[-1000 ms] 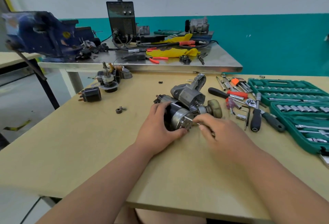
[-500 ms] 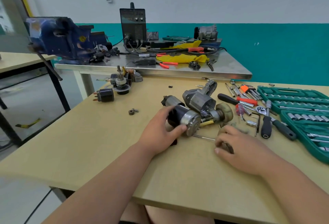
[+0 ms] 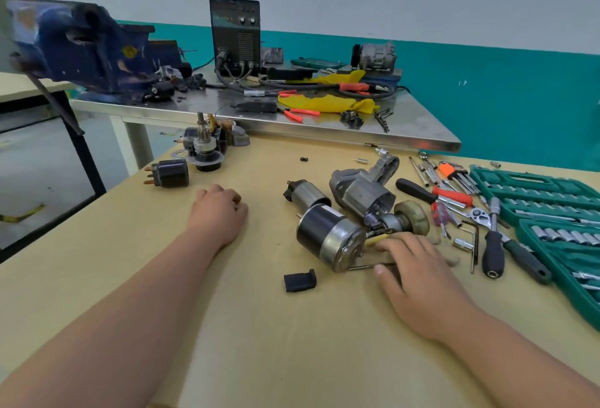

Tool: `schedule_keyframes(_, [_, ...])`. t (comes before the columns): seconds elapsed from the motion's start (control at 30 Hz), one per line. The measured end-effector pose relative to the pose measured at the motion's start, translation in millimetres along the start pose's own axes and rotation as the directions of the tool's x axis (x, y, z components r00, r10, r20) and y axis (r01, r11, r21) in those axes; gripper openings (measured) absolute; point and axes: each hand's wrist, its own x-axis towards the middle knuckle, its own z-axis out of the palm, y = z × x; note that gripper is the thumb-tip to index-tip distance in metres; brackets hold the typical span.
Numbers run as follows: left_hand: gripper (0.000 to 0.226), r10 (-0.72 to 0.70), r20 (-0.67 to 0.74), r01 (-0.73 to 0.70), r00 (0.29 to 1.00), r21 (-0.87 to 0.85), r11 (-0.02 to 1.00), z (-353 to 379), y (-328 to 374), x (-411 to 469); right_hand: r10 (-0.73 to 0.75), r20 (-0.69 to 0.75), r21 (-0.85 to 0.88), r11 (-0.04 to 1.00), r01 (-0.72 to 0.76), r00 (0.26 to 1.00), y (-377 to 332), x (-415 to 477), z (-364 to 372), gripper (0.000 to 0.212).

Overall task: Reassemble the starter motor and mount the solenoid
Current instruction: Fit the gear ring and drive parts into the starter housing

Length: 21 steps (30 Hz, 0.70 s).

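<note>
The starter motor [image 3: 328, 239] lies on its side on the wooden table [image 3: 259, 326], its black and silver body toward me and its grey nose housing [image 3: 357, 190] behind. A silver solenoid [image 3: 306, 195] lies beside it on the left. My right hand [image 3: 418, 281] rests flat beside the motor's end cap, with thumb and fingers touching a thin long bolt [image 3: 360, 267]. My left hand [image 3: 217, 213] is well left of the motor, its fingers curled around a small dark gear that is mostly hidden. A small black cap [image 3: 300, 280] lies in front of the motor.
Loose parts sit at the table's far left: a black part with copper terminals [image 3: 170, 174] and a shaft assembly [image 3: 204, 148]. Screwdrivers, a ratchet [image 3: 480, 214] and a green socket set [image 3: 552, 206] fill the right. Behind stands a steel table [image 3: 324, 128] with a blue vise [image 3: 81, 47].
My left hand let go of the motor body and moved left to the small gear. My right hand slid closer to the end cap, still at the long bolt.
</note>
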Motion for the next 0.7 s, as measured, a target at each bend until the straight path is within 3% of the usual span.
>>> schedule_keyframes(0.1, [0.03, 0.106, -0.039, -0.11, 0.994, -0.139, 0.984, 3, 8, -10, -0.038, -0.024, 0.021, 0.999, 0.038, 0.999, 5, 7, 4, 0.037])
schedule_keyframes(0.23, [0.023, 0.343, -0.009, -0.338, 0.939, -0.198, 0.92, 6, 28, -31, -0.114, -0.083, 0.02, 0.993, 0.116, 0.99, 6, 14, 6, 0.028])
schedule_keyframes(0.37, [0.023, 0.426, 0.003, -0.409, 0.905, -0.278, 0.869, 14, 48, -40, -0.11, -0.126, 0.09, 0.989, 0.121, 0.986, 7, 15, 7, 0.022])
schedule_keyframes(0.43, [0.025, 0.416, 0.01, -0.391, 0.909, -0.322, 0.863, 17, 55, -41, -0.08, -0.147, 0.12, 0.988, 0.098, 0.986, 10, 18, 5, 0.02])
schedule_keyframes(0.5, [0.03, 0.318, -0.038, -0.302, 0.947, -0.439, 0.847, 16, 62, -43, -0.049, -0.204, 0.121, 0.99, 0.075, 0.978, 15, 29, -5, 0.021])
schedule_keyframes(0.6, [0.038, 0.077, -0.121, -0.14, 0.99, -0.719, 0.68, 8, 80, -47, 0.114, -0.337, 0.208, 0.977, -0.044, 0.935, 33, 63, -29, 0.019])
schedule_keyframes(0.67, [0.031, 0.075, -0.082, -0.11, 0.994, -0.8, 0.59, 4, 98, -54, 0.29, -0.285, 0.32, 0.927, -0.195, 0.914, 47, 88, -44, 0.026])
schedule_keyframes(0.7, [0.023, 0.134, -0.073, -0.141, 0.988, -0.775, 0.616, 5, 105, -57, 0.348, -0.211, 0.347, 0.9, -0.263, 0.913, 52, 97, -46, 0.032])
